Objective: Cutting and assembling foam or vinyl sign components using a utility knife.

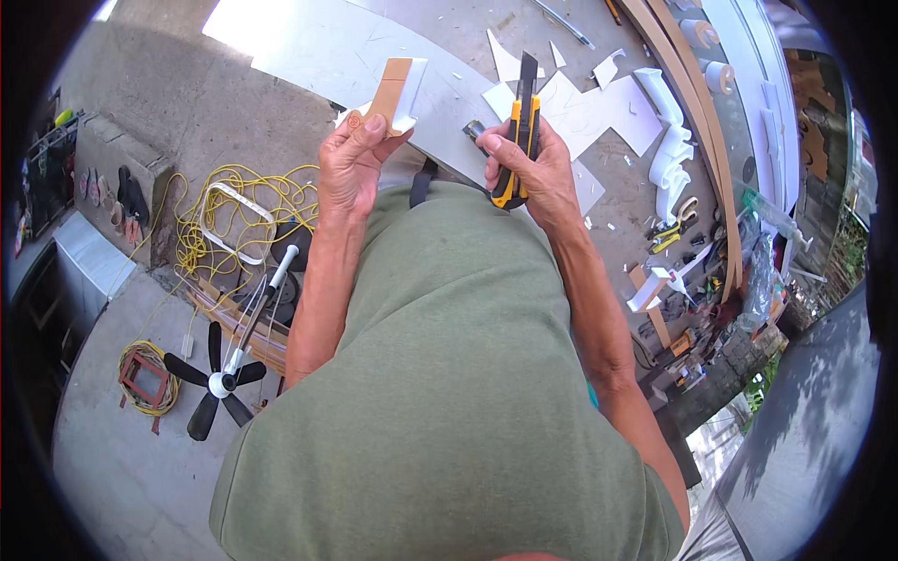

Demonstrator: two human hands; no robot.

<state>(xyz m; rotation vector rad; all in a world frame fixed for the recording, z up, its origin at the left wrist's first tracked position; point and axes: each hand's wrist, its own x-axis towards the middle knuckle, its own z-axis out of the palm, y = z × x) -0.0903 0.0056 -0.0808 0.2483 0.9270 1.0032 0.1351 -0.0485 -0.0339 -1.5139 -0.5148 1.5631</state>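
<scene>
My left hand (348, 170) is closed around the lower end of a small piece with a brown face and a white side strip (393, 89), holding it upright. A curved white edge shows at its lower right. In my right hand (544, 178) is a black and yellow utility knife (525, 140), gripped with its dark blade pointing away from me. Beside the knife, a short grey cylinder (475, 130) sticks out from the same fingers; its kind is unclear. The piece and the knife are apart.
White sheet offcuts (613, 114) and a curled white strip (669, 140) lie at right, near scissors (687, 209) and yellow-handled pliers (664, 239). A large pale sheet (323, 45) lies ahead. Left are a tangled yellow cord (192, 229) and a black-bladed fan (223, 383).
</scene>
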